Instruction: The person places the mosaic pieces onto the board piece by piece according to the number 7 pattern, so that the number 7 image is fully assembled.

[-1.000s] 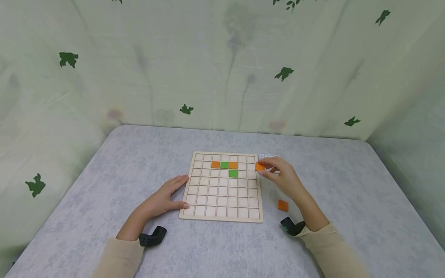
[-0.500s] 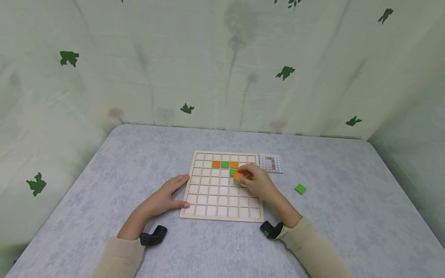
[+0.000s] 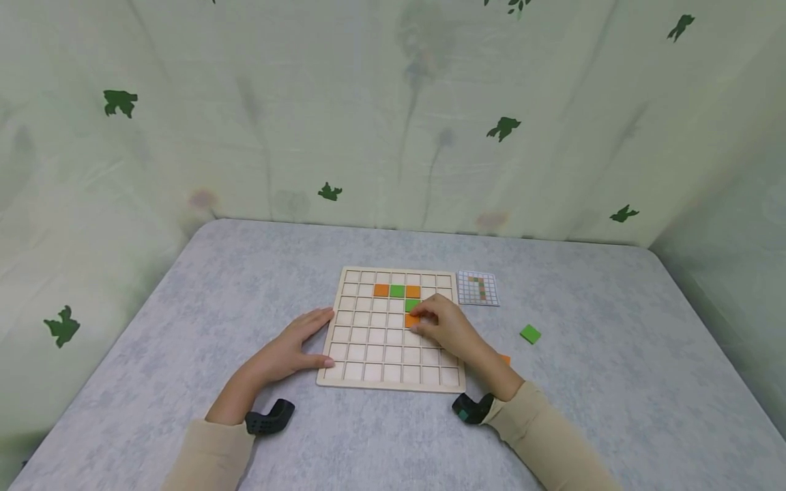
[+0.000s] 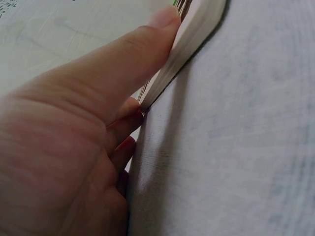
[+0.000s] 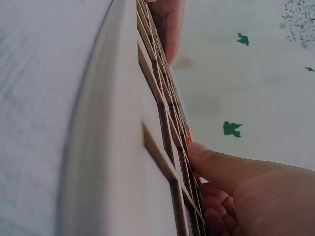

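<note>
Tile (image 3: 410, 321), square and orange, its right side pinched by the thumb and finger of the right hand (image 3: 449, 330), lies on a pale, square wooden grid board (image 3: 373, 354), while the left hand (image 3: 291, 348) rests along the board's left edge, thumb apart from straight fingers. Under the board spreads a mottled grey-blue tabletop (image 3: 178, 341) with rounded far corners; behind it hangs pale green cloth (image 3: 362, 102) printed with dark green birds (image 3: 503, 128).

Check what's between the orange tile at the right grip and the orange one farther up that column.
A green tile, on the board; the head view shows it.
</note>
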The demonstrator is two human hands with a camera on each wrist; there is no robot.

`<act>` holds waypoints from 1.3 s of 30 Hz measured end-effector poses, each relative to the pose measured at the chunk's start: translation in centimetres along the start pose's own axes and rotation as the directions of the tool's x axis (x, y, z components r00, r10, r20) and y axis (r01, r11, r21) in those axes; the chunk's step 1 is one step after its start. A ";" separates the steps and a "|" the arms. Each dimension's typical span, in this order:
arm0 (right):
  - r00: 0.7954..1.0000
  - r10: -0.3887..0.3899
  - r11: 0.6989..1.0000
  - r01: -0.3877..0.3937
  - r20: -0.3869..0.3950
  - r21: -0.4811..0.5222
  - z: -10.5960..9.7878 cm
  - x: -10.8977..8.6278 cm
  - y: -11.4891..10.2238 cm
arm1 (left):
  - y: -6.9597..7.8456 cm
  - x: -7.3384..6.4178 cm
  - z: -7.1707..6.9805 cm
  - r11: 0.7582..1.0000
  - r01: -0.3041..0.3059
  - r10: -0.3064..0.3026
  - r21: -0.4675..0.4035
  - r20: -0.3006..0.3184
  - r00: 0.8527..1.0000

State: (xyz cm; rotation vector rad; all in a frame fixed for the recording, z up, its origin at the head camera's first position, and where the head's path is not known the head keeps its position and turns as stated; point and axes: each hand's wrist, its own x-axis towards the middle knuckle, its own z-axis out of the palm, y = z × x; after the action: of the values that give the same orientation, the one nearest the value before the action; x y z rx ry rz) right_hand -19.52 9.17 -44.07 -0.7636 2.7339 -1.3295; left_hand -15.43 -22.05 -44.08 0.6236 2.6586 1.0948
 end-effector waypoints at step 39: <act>0.974 0.162 0.970 -0.187 -0.160 -0.154 -10.7 -9.1 4.2 | 0.0 -0.1 0.0 1.000 -0.002 0.002 0.001 -0.003 1.000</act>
State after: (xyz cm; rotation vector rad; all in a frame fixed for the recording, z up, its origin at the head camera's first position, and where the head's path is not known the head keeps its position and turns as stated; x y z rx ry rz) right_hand -15.54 23.20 -42.18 -0.4312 2.9762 -1.1761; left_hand -15.35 -22.11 -44.12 0.6251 2.6623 1.0952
